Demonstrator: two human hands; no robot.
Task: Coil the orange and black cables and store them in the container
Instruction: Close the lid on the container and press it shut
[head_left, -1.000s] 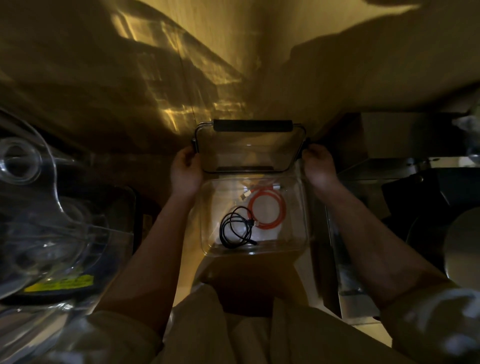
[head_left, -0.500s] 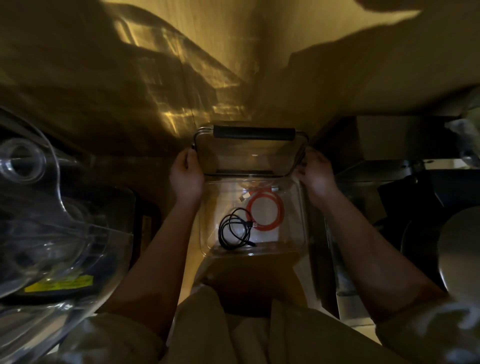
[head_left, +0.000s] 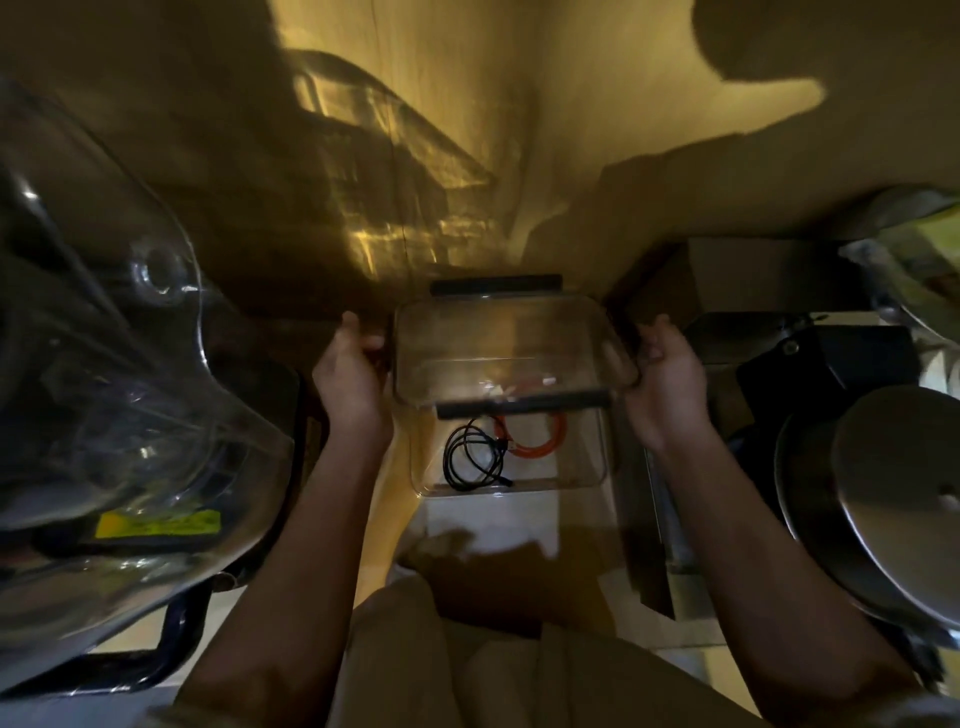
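Observation:
A clear plastic container stands in front of me in dim light. Inside it lie a coiled black cable at the left and a coiled orange cable at the right, its far part hidden. A clear lid with black clip bars at its far and near edges hovers tilted over the container's far half. My left hand grips the lid's left edge. My right hand grips its right edge.
A large clear plastic appliance bowl with a yellow label fills the left. A round metal lid and dark boxes crowd the right. A wooden wall rises behind the container. My lap lies just below it.
The lid has swung down and toward me, from standing behind the container to covering its far half. Both hands stayed on its sides.

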